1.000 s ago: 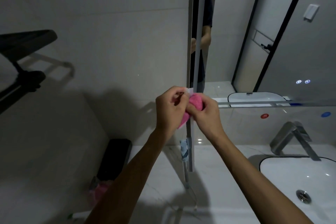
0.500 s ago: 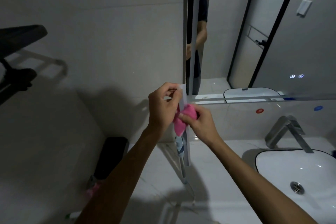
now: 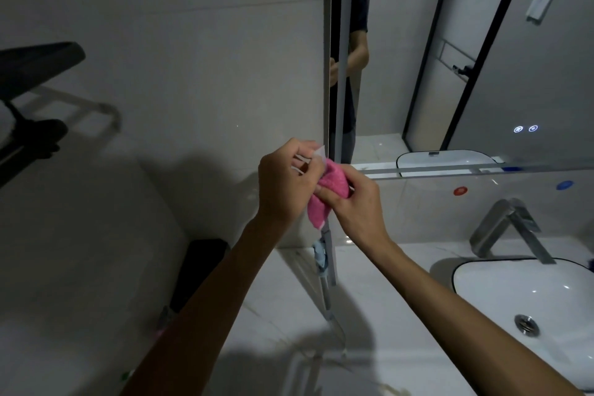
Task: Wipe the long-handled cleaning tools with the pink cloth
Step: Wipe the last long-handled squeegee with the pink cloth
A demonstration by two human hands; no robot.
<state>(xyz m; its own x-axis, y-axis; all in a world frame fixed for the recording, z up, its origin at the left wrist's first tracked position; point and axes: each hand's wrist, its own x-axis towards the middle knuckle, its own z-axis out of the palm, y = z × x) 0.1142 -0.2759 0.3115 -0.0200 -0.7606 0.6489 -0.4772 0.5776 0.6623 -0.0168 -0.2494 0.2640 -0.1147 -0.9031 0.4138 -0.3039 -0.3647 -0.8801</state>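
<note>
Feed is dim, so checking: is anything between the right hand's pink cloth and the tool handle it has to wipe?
Nothing visible. The right hand holds the pink cloth against the thin upright tool handle, whose top the left hand pinches. The contact itself is hidden by the cloth and fingers.

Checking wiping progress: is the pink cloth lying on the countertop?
No, the pink cloth is held up between the left hand and right hand, wrapped around the tool handle above the countertop.
</note>
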